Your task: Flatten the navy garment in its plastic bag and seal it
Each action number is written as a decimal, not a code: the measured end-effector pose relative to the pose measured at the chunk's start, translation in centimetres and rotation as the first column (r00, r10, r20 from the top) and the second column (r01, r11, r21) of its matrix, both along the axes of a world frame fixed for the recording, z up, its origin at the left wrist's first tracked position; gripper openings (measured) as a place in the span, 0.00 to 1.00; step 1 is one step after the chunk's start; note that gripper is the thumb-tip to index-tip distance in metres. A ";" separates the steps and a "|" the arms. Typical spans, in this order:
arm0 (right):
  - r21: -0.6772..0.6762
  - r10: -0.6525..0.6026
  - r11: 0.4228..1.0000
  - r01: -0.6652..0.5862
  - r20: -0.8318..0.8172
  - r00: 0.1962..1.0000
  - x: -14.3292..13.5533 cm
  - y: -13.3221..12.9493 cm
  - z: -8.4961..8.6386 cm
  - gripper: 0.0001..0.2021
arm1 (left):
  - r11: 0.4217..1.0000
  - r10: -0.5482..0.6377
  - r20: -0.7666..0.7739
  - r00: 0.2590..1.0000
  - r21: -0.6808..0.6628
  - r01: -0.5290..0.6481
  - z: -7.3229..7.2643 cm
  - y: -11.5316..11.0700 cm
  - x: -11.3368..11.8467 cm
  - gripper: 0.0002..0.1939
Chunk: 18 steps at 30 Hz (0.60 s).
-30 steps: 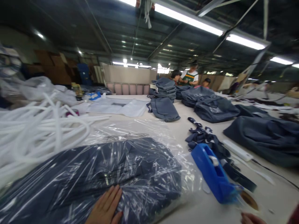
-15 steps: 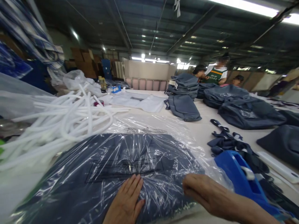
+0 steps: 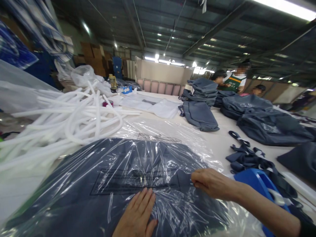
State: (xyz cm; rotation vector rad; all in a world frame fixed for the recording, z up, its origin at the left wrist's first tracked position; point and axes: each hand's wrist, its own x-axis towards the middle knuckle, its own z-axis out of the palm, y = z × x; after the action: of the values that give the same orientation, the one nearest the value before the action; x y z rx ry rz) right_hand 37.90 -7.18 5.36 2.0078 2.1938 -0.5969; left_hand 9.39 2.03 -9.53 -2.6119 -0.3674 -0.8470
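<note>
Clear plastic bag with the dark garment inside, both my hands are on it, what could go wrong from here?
1. The left hand lies flat on the clear plastic bag while the right hand pinches the film; pulling hard might tear or wrinkle it.
2. The blue tape dispenser sits right beside the right forearm, which could knock it.
3. The white tubing lies against the bag's far left edge and could snag if the bag slides.

The pale bench (image 3: 217, 141) carries a bagged garment (image 3: 128, 177) at the near edge, white tubing (image 3: 74, 121) left, straps (image 3: 247, 158) and grey bags (image 3: 266, 125) right.
</note>
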 end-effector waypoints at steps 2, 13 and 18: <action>0.001 0.016 1.000 -0.016 0.001 1.000 -0.2 0.1 0.3 0.08 | 1.000 0.000 -0.002 1.000 -0.002 0.000 -0.2 0.1 0.0 0.22; -0.065 -0.054 0.996 0.059 0.084 0.995 -0.2 1.4 0.4 0.04 | 1.000 -0.011 0.004 1.000 0.020 0.011 -0.1 0.2 -0.1 0.22; -0.062 -0.202 0.976 0.209 0.107 0.974 0.6 2.1 -0.4 0.07 | 0.999 -0.024 0.013 1.000 0.033 0.024 0.2 0.2 0.1 0.20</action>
State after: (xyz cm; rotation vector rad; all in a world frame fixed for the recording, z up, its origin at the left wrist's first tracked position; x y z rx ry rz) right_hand 38.53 -5.06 5.00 2.1916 1.8953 -0.5751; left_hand 9.46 2.24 -9.32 -2.5863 -0.3235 -0.8713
